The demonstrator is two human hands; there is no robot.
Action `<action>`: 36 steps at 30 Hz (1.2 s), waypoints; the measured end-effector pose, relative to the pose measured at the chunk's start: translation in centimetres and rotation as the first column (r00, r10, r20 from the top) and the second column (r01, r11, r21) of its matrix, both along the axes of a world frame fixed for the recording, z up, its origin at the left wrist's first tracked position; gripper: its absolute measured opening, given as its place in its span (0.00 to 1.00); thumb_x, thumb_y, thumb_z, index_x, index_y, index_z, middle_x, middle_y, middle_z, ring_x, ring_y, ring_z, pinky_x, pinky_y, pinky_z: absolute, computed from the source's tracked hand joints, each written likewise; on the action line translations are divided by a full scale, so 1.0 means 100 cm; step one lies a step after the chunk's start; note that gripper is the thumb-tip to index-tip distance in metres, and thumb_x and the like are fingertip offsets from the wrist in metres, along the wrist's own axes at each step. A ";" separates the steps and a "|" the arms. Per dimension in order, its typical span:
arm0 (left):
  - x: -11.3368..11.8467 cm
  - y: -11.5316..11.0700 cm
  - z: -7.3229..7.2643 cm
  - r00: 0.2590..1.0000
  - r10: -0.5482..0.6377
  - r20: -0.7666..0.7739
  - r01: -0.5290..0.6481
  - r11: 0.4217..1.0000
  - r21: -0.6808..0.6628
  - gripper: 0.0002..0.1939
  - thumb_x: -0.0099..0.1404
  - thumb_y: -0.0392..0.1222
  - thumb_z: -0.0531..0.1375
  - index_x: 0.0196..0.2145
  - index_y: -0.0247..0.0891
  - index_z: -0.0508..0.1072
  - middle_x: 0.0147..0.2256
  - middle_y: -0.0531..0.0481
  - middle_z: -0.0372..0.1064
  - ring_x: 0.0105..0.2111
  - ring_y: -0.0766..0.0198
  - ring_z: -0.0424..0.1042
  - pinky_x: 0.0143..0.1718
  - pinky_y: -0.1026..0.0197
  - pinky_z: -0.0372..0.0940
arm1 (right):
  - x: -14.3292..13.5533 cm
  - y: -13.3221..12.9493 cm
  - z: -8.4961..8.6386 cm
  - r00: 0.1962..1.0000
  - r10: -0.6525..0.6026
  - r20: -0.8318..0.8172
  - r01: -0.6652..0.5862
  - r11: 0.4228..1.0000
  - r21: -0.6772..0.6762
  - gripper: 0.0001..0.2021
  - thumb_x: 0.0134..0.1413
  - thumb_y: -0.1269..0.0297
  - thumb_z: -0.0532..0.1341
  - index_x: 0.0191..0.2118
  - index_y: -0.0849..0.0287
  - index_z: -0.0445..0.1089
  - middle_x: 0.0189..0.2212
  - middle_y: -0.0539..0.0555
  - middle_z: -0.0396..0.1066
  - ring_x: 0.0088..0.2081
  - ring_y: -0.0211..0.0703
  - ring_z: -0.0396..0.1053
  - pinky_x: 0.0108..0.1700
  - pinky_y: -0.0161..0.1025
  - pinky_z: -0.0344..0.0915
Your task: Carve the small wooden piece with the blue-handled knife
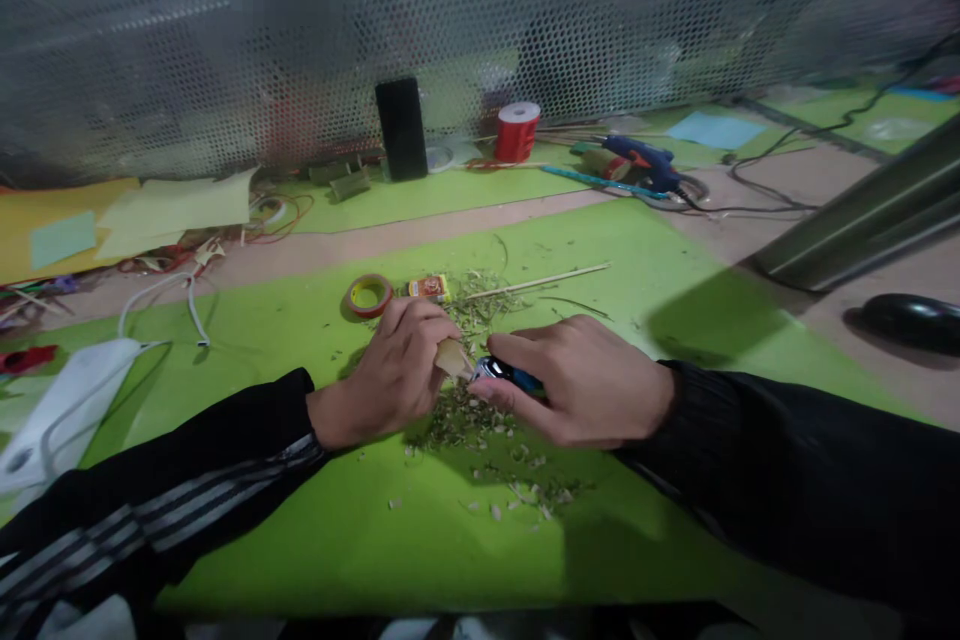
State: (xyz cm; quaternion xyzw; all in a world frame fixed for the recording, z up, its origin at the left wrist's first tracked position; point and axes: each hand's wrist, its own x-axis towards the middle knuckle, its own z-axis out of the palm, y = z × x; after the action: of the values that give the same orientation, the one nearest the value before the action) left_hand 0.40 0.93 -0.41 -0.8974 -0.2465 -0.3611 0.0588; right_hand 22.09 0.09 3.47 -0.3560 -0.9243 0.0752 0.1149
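Observation:
Near the middle of the green work surface (322, 530), my left hand (394, 365) is closed around a pale, wood-like piece (452, 358), whose end sticks out towards the right. My right hand (581, 382) grips a dark tool with a shiny metal head (491, 370). The tool's head meets the tip of the pale piece; the exact contact is too small to tell. Beneath and around both hands lie scattered shavings (469, 420). A tape roll (368, 295) and a small yellow-and-red packet (427, 288) are just beyond my left hand.
A thin stick (551, 278) lies beyond my right hand. Further back stand a dark phone (401, 128) and a red spool (517, 132), with a blue glue gun (645, 160) beside them. A white power strip (67, 410) is left; a metal tube (862, 220) and black mouse (911, 322) are right.

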 end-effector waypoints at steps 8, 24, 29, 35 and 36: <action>0.001 0.003 -0.001 0.988 -0.110 0.111 0.116 0.992 -0.042 0.08 0.70 0.35 0.53 0.47 0.38 0.60 0.40 0.46 0.67 0.45 0.58 0.67 0.48 0.51 0.66 | 0.005 0.007 -0.002 0.998 0.027 -0.059 -0.022 0.995 0.093 0.35 0.63 0.35 0.34 0.33 0.59 0.65 0.18 0.50 0.64 0.19 0.36 0.52 0.26 0.37 0.38; 0.000 0.006 0.002 0.965 -0.241 0.098 0.253 0.958 -0.132 0.14 0.70 0.47 0.56 0.48 0.36 0.63 0.50 0.38 0.70 0.60 0.52 0.62 0.55 0.41 0.68 | 0.000 -0.008 0.005 0.999 -0.028 -0.027 0.034 0.961 0.274 0.40 0.58 0.30 0.38 0.38 0.63 0.70 0.20 0.53 0.69 0.19 0.37 0.60 0.25 0.38 0.39; 0.002 0.004 0.003 0.978 -0.195 0.069 0.201 0.974 -0.103 0.12 0.72 0.47 0.54 0.46 0.37 0.64 0.44 0.43 0.72 0.55 0.54 0.68 0.52 0.44 0.71 | -0.001 -0.008 0.003 0.999 -0.031 -0.008 0.032 0.940 0.340 0.38 0.61 0.32 0.37 0.34 0.61 0.69 0.20 0.52 0.67 0.19 0.36 0.58 0.25 0.38 0.38; 0.002 0.002 0.001 0.989 -0.145 0.020 0.145 0.989 -0.013 0.10 0.71 0.44 0.53 0.45 0.34 0.64 0.38 0.43 0.70 0.44 0.56 0.67 0.49 0.48 0.70 | -0.001 -0.009 0.002 0.999 -0.040 -0.007 0.039 0.894 0.447 0.33 0.64 0.37 0.40 0.31 0.60 0.67 0.20 0.52 0.66 0.18 0.36 0.56 0.25 0.39 0.37; 0.002 0.002 0.000 0.989 -0.146 0.022 0.146 0.989 -0.006 0.10 0.71 0.44 0.53 0.44 0.34 0.64 0.37 0.44 0.69 0.43 0.56 0.66 0.49 0.48 0.70 | -0.001 -0.009 0.002 0.999 -0.042 0.002 0.037 0.896 0.442 0.33 0.64 0.37 0.40 0.31 0.60 0.67 0.20 0.52 0.66 0.18 0.36 0.56 0.25 0.39 0.36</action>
State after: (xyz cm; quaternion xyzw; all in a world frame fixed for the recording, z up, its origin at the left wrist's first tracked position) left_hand 0.57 1.18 -0.41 -0.9093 -0.1824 -0.3732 0.0260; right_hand 21.95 -0.80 3.71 -0.3400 -0.9104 -0.1409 0.1890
